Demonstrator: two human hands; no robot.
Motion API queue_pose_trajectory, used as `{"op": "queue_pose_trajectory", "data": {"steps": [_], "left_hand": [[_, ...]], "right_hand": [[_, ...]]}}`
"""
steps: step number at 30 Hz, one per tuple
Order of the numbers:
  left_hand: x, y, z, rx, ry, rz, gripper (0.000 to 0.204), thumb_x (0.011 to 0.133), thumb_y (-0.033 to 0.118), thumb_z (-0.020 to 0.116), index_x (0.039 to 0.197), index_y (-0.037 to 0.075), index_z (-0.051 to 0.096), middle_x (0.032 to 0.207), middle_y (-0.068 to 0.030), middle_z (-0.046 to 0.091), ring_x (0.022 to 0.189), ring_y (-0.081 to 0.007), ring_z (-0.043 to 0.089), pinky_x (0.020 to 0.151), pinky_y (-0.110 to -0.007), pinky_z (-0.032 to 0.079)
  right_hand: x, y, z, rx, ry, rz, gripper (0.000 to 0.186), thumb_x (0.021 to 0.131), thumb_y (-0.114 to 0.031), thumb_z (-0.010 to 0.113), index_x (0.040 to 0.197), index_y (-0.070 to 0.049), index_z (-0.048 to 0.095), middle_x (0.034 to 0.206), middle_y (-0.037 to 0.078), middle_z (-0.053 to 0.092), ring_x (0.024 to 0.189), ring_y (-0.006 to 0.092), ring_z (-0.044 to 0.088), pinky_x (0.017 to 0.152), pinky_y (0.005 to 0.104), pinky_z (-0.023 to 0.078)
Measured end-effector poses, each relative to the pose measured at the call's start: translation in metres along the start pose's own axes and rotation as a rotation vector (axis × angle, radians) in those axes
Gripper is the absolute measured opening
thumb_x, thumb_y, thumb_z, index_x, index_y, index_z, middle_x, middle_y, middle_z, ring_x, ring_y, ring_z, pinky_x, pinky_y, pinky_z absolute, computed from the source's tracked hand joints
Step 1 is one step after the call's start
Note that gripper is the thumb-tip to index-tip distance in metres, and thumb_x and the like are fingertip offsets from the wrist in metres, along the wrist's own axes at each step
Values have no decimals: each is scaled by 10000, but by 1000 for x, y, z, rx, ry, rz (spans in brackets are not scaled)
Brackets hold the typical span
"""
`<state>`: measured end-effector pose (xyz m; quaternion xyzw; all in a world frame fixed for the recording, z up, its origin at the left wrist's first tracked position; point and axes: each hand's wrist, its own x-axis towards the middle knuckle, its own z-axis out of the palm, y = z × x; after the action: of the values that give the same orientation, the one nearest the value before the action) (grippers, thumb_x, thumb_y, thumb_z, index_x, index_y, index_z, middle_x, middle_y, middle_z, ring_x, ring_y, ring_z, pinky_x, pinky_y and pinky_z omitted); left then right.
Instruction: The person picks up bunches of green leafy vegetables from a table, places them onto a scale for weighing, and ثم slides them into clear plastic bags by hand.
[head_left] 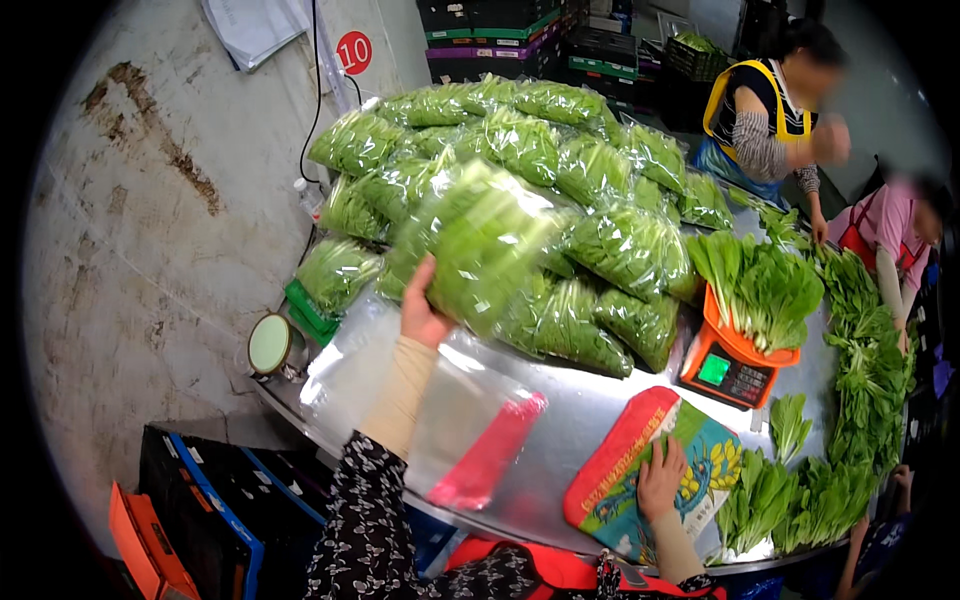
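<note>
Left grip: The person's left grip (425, 312) is curled round the lower left edge of a clear bag of leafy greens (482, 245), fingers and thumb partly closed on the film.
Lifted bag: Held just beyond the left grip, blurred and tilted in front of the heap; an edge hold probably spares the leaves from squeezing.
Right grip: Below and to the right, the right grip (662, 482) lies loosely open, fingers slightly spread, palm down on a printed sack (625, 470) in red, green and blue, grasping nothing that shows; it may be there to steady the body or the sack.
Bagged heap: Filled bags (520, 145) pile up beyond the left grip, apparently stacked to save room on the metal counter (560, 405); they crowd the space behind the lifted bag.
Flat packaging: Clear film with a red print (490, 455) lies between the two grips, seemingly kept within reach.
Scale: Beyond the right grip, an orange digital scale (735, 365) bears unbagged greens (765, 290), leaves overhanging its sides.
Loose greens: Stalks (860, 370) line the counter's edge right of the right grip, limiting room there.
Co-workers: A person in a yellow apron (770, 115) and another in pink (885, 235) stand beyond them.
</note>
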<state>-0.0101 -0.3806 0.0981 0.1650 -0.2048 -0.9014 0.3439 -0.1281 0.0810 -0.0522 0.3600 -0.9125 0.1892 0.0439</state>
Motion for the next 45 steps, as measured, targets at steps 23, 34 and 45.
{"op": "queue_pose_trajectory", "data": {"steps": [23,34,45], "left_hand": [[55,-46,-54,1061,155,674,90,915,56,552,997,22,542,849,-30,559,742,-114,520,686,-255,449],[-216,-283,-28,1672,-806,322,372,775,5,601,1145,17,562,1240,-211,512,1153,-388,500,973,-430,425],[-238,-292,-53,1952,-730,303,485,764,18,621,1232,28,494,1322,-212,435,1218,-392,436,1022,-425,381]], "right_hand": [[0,-2,-6,-18,-33,55,424,757,-152,596,1167,-55,550,1306,200,437,1258,376,372,1044,516,269],[-3,5,-12,23,66,-140,384,794,-185,599,1166,-99,562,1285,151,491,1229,330,426,1033,478,293],[-8,6,4,243,63,-219,418,759,-121,561,1175,-83,555,1296,159,494,1251,328,430,1059,474,282]]}}
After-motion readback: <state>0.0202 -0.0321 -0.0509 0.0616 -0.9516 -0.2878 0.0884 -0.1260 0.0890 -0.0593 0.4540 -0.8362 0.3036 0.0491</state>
